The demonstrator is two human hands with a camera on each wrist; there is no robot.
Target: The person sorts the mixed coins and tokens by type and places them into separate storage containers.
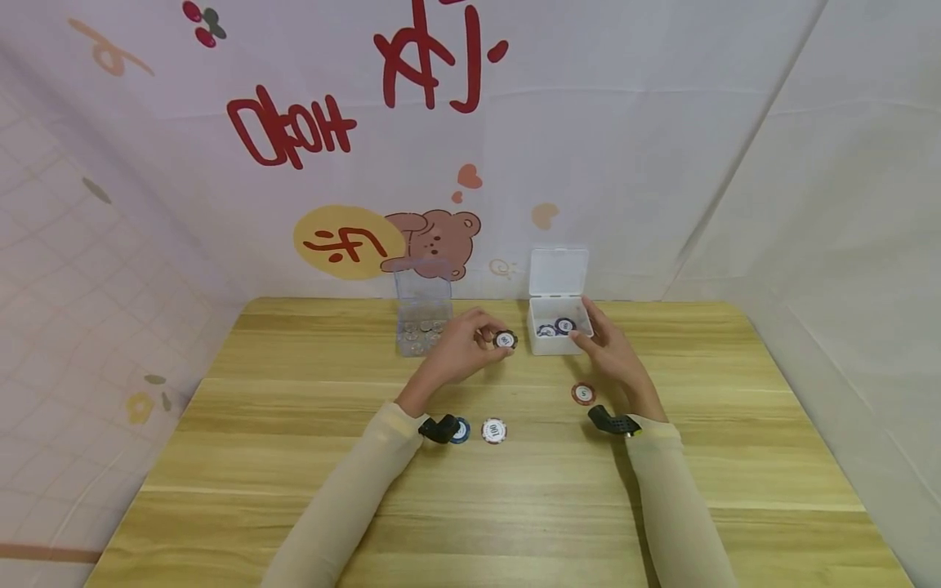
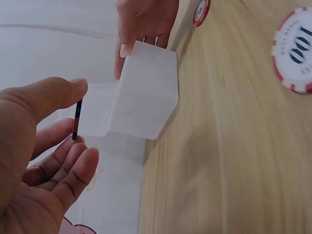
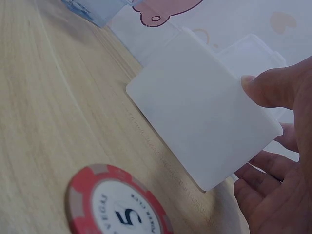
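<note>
Hands (image 1: 470, 343) above wooden table (image 1: 294, 490)

open tabletop (image 1: 515, 506), white box (image 1: 559, 336) ahead

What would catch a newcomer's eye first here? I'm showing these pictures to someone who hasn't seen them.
Probably the left hand pinching a black-and-white poker chip above the middle of the wooden table. Just to its right, the right hand rests against a small white box, lid open, with chips inside. Three more chips lie nearer the person, the red 5 chip near the right wrist.
</note>
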